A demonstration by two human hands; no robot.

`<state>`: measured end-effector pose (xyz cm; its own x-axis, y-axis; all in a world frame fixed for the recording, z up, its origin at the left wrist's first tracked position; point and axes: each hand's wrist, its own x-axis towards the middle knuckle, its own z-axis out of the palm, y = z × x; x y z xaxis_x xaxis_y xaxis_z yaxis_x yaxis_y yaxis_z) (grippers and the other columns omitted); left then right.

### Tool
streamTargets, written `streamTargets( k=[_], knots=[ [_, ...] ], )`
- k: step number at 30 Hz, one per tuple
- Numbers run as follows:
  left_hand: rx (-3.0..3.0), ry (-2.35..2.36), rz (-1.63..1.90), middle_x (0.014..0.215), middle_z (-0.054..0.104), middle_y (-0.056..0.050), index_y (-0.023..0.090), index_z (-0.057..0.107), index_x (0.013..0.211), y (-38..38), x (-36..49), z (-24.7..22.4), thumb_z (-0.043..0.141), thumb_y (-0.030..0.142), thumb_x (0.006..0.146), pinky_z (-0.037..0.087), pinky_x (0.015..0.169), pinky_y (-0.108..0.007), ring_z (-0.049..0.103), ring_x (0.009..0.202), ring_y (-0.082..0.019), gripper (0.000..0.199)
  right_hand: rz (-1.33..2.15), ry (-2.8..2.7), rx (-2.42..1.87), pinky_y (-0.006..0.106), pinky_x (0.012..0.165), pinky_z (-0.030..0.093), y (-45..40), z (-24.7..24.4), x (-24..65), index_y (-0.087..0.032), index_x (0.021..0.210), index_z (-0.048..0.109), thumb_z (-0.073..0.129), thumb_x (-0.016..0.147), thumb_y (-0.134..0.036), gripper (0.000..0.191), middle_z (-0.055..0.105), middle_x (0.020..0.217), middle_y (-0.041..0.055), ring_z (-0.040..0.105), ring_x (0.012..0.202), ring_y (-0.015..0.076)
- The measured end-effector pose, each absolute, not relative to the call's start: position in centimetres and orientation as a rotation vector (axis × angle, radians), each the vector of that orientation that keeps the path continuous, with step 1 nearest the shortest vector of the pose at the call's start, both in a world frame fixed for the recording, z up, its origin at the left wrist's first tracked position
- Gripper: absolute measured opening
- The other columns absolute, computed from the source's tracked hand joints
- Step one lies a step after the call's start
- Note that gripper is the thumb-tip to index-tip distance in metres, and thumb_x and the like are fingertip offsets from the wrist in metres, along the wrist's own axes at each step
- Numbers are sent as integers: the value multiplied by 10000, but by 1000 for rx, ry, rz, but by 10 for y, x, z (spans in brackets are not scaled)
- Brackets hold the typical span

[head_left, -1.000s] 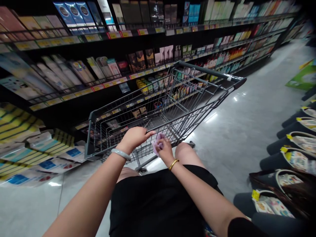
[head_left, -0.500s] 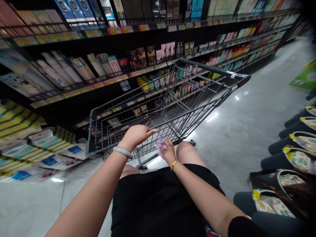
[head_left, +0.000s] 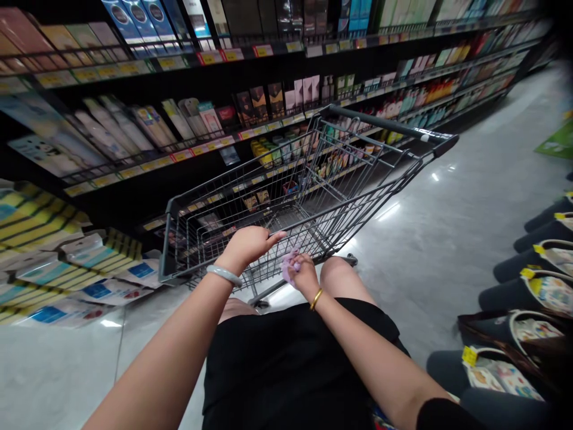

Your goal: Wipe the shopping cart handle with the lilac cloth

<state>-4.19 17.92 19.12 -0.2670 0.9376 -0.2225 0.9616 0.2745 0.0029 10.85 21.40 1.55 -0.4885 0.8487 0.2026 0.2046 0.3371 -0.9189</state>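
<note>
A grey wire shopping cart (head_left: 342, 206) stands sideways before my knees, its handle at the upper right. On the cart's near top rim, my left hand (head_left: 248, 246) is closed around the bar, thumb lying along it toward the right; a pale bangle circles that wrist. My right hand (head_left: 306, 278) is just below the rim, above my knee, with its fingers curled around a crumpled light purple piece of soft material (head_left: 289, 266). Whether this is cloth or thin plastic I cannot tell. A gold bangle sits on the right wrist.
Shelves of boxed and bottled goods (head_left: 257, 103) run behind the cart. Stacked packs (head_left: 102, 272) with yellow and black stripes stand close on the left. Several dark buckets (head_left: 496, 292) with yellow tags line the right. Shiny grey floor (head_left: 430, 221) lies between buckets and cart.
The surroundings have shifted slightly to the right in view. Both hands keep their grips, and the purple material has changed shape a little.
</note>
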Motion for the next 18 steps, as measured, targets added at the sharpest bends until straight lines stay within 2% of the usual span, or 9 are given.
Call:
streamTargets(
  k=[3,6,8,10,14,18],
  knots=[
    [1796,2362,-212,710,686,-112,174,658,638,179,-42,190,63,763,836,346,571,-277,607,658,-200,860,1105,-1870,-836,381,912,449,207,33,104,-210,804,603,609,710,-174,100,567,961,56,549,958,221],
    [1832,2377,-224,723,687,-119,171,669,668,179,-43,187,71,745,851,345,574,-278,614,682,-209,848,981,-1833,-676,406,1001,398,203,60,95,-214,1057,574,585,759,-187,300,571,1096,83,502,1110,236],
    [1834,2379,-226,722,687,-122,171,675,673,179,-43,187,77,743,852,354,583,-280,618,690,-215,847,951,-1850,-651,428,1031,372,201,60,92,-207,1169,526,589,765,-195,409,568,1148,99,474,1163,247],
    [1815,2371,-218,715,687,-120,172,672,656,179,-43,188,78,751,846,362,588,-279,619,682,-212,852,994,-1877,-689,436,1015,387,197,43,93,-212,1138,542,610,740,-196,405,586,1116,90,492,1138,252],
    [1794,2355,-200,711,692,-114,169,664,642,179,-41,189,64,759,839,358,584,-271,612,663,-192,864,1115,-1824,-824,388,859,480,189,11,95,-210,908,566,607,686,-170,229,593,924,42,567,904,215],
    [1835,2366,-195,678,674,-122,164,660,619,180,-40,187,57,754,842,349,575,-289,608,652,-206,873,1122,-1782,-781,358,879,471,189,40,87,-216,928,556,597,723,-190,211,579,973,42,554,944,202]
  ],
)
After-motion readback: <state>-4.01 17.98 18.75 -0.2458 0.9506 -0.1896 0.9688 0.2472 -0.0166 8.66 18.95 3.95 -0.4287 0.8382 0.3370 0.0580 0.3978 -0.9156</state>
